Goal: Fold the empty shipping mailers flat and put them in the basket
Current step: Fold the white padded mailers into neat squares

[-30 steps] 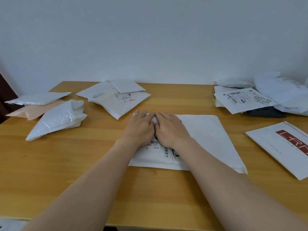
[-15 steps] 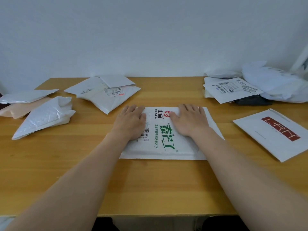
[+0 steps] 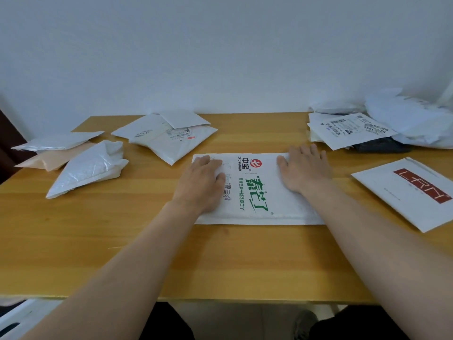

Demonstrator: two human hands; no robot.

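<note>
Both hands flat on the printed mailer (image 3: 259, 192), mid-table.
I see the L hand (image 3: 203, 182) palm down w/ fingers straight, pressing the mailer's left part over its barcode label. The R hand (image 3: 304, 170) presses the right part the same way, fingertips at the far edge. Green lettering & red logo show btwn them. Mailer lies flat on the wooden table (image 3: 220, 261). A crumpled mailer (image 3: 90, 165) sits well to the left, a mailer stack (image 3: 171, 141) behind the L hand, a labelled pile (image 3: 348, 128) far right, and a red-logo mailer (image 3: 411, 190) beside my R forearm, apart.
</note>
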